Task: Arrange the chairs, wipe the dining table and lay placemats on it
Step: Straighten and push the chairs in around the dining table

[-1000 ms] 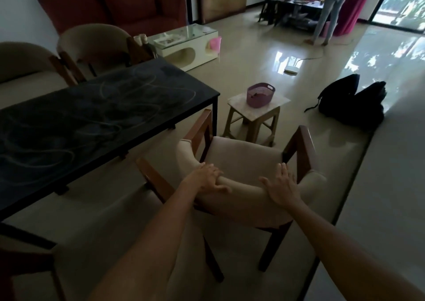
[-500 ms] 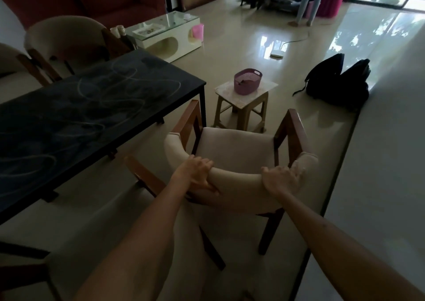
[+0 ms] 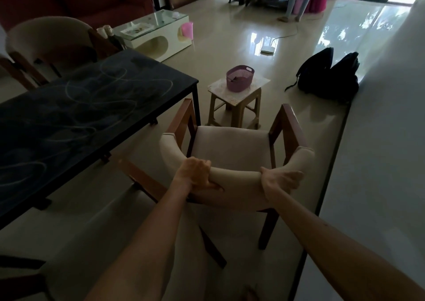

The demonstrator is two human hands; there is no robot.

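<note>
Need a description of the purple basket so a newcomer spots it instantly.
Start at the black dining table; just past its near right corner stands a small beige stool. The basket sits on top: purple, perforated, oval, the only purple thing there.

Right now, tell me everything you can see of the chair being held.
The chair has a cream upholstered seat and curved padded backrest on a brown wooden frame with armrests. It stands on the tiled floor past the dark dining table's corner, facing a small stool. The left hand and right hand grip its backrest.
</note>
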